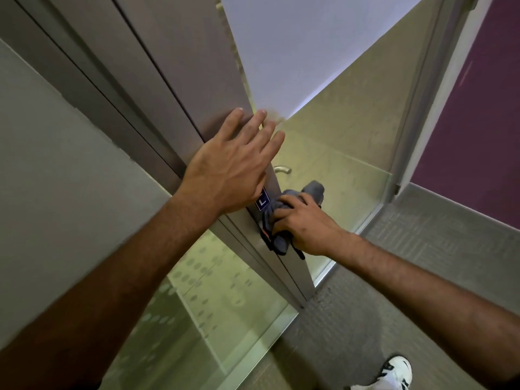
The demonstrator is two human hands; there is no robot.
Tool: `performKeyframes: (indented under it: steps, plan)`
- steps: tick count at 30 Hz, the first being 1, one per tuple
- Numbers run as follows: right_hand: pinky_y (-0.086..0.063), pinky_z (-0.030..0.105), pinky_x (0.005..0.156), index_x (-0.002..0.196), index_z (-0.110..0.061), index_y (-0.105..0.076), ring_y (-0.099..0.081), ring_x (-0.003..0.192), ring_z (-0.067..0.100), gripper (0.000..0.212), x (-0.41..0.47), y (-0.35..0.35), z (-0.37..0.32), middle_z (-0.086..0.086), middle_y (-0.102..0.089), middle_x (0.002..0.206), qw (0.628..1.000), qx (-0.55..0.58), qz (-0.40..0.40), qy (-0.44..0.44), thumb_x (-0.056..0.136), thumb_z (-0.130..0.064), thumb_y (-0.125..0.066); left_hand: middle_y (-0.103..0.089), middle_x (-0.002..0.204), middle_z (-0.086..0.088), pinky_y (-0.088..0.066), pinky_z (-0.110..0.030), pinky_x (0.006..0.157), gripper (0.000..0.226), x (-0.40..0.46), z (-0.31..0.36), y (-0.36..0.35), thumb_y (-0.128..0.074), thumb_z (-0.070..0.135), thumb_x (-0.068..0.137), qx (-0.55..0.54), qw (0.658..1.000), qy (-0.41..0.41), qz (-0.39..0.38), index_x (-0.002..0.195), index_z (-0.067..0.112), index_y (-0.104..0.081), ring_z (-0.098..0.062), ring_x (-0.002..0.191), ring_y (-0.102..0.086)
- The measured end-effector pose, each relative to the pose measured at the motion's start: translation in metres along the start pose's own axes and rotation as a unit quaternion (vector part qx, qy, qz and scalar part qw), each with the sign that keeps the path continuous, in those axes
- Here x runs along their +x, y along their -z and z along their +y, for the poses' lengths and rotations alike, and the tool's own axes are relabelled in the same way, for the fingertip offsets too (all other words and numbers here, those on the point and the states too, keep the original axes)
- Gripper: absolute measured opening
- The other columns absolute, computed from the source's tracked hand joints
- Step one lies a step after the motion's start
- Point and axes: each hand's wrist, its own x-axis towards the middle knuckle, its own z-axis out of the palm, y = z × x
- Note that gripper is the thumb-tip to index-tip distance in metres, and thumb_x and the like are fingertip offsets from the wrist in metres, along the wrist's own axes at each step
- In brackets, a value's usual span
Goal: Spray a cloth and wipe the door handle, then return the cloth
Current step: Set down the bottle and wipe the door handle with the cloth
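A grey door (174, 66) stands ajar, seen edge-on in the middle of the view. My left hand (233, 164) lies flat against the door near its edge, fingers spread, holding nothing. My right hand (304, 223) presses a bunched dark grey cloth (312, 191) against the door just below. The cloth wraps around something on the door face, and what it covers is hidden. A silver lever handle (282, 169) pokes out from the far side of the door, above the cloth. A small blue label with a white letter (262, 202) sits between my two hands.
A frosted glass panel (213, 299) with dot patterns runs along the lower left. Grey carpet (394, 277) covers the floor on the right, with a purple wall (478, 122) beyond. A white and black shoe (394, 372) shows at the bottom edge.
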Motion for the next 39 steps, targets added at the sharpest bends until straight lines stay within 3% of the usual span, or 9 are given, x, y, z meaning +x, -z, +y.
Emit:
performKeyframes:
  steps: [8,13,19,22,25,27,30,36,39]
  plan:
    - [-0.041,0.04,0.092,0.102,-0.018,-0.075,-0.059,0.112,0.03,0.038,0.007,-0.033,0.002,0.0,-0.073,0.109,0.965,0.075,0.2,-0.149,0.065,-0.006,-0.075,-0.031,0.162,-0.016,-0.014,-0.055,0.122,0.068,0.001,0.0,0.003,-0.017,0.042,0.096,0.012,1.0,-0.004,-0.007,0.156,0.011,-0.022,-0.034,0.152,-0.024]
    - [-0.049,0.048,0.092,0.1,-0.016,-0.074,-0.055,0.117,0.032,0.04,0.012,-0.03,0.005,0.002,-0.071,0.109,0.942,0.095,0.247,-0.206,0.063,-0.001,-0.073,-0.028,0.163,-0.016,-0.012,-0.056,0.122,0.069,0.001,0.0,0.003,-0.016,0.041,0.096,0.001,1.0,-0.011,-0.013,0.157,0.011,-0.021,-0.034,0.153,-0.022]
    - [-0.043,0.045,0.099,0.107,-0.013,-0.075,-0.053,0.116,0.037,0.052,-0.009,0.009,0.047,0.004,-0.071,0.122,0.862,0.117,0.44,-0.224,0.062,0.004,-0.054,-0.036,0.16,-0.016,-0.016,-0.055,0.121,0.07,0.002,-0.001,0.001,-0.017,0.042,0.093,0.003,1.0,-0.006,0.002,0.155,0.011,-0.028,-0.034,0.151,-0.027]
    - [-0.039,0.04,0.103,0.11,-0.015,-0.073,-0.053,0.118,0.032,0.056,-0.011,0.01,0.067,0.002,-0.071,0.121,0.873,0.112,0.397,-0.261,0.063,0.004,-0.049,-0.037,0.159,-0.017,-0.017,-0.054,0.121,0.068,0.002,-0.001,0.003,-0.023,0.043,0.093,-0.005,1.0,-0.006,-0.001,0.153,0.011,-0.03,-0.034,0.151,-0.027]
    - [-0.038,0.012,0.098,0.11,-0.016,-0.071,-0.061,0.115,0.024,0.056,-0.006,-0.015,0.066,0.002,-0.071,0.118,0.894,0.275,0.242,-0.258,0.068,0.013,-0.049,-0.036,0.159,-0.016,-0.016,-0.054,0.121,0.069,0.001,-0.001,0.005,-0.026,0.043,0.091,-0.005,1.0,-0.005,-0.008,0.153,0.012,-0.03,-0.034,0.151,-0.026]
    - [-0.046,0.015,0.092,0.107,-0.015,-0.072,-0.066,0.108,0.022,0.046,-0.008,-0.021,0.067,0.005,-0.073,0.112,0.814,0.436,0.237,-0.303,0.077,0.011,-0.048,-0.036,0.159,-0.016,-0.016,-0.055,0.121,0.069,0.001,0.0,0.005,-0.024,0.043,0.091,0.0,1.0,-0.008,-0.009,0.153,0.012,-0.03,-0.034,0.151,-0.026]
    - [-0.053,0.041,0.084,0.105,-0.014,-0.071,-0.07,0.092,0.033,0.024,-0.007,-0.013,0.078,0.02,-0.075,0.1,0.707,0.569,0.223,-0.356,0.089,-0.006,-0.054,-0.036,0.16,-0.016,-0.016,-0.055,0.121,0.07,0.002,0.0,0.006,-0.017,0.042,0.091,0.005,1.0,-0.008,-0.015,0.153,0.013,-0.031,-0.034,0.151,-0.027]
    - [-0.048,0.031,0.062,0.102,-0.011,-0.065,-0.068,0.079,0.026,0.021,-0.015,-0.015,0.078,0.009,-0.072,0.087,0.547,0.695,0.16,-0.438,0.094,-0.014,-0.046,-0.037,0.159,-0.017,-0.015,-0.055,0.12,0.073,0.002,-0.001,0.007,-0.008,0.043,0.089,-0.001,1.0,-0.012,-0.023,0.151,0.014,-0.034,-0.034,0.151,-0.027]
    - [-0.053,0.034,0.067,0.112,-0.01,-0.068,-0.069,0.081,0.025,0.029,-0.025,-0.041,0.056,0.013,-0.074,0.096,0.458,0.757,0.138,-0.445,0.096,-0.024,-0.048,-0.035,0.16,-0.016,-0.013,-0.055,0.121,0.077,0.003,0.0,0.007,-0.003,0.044,0.087,-0.01,1.0,-0.01,-0.025,0.152,0.014,-0.032,-0.033,0.152,-0.026]
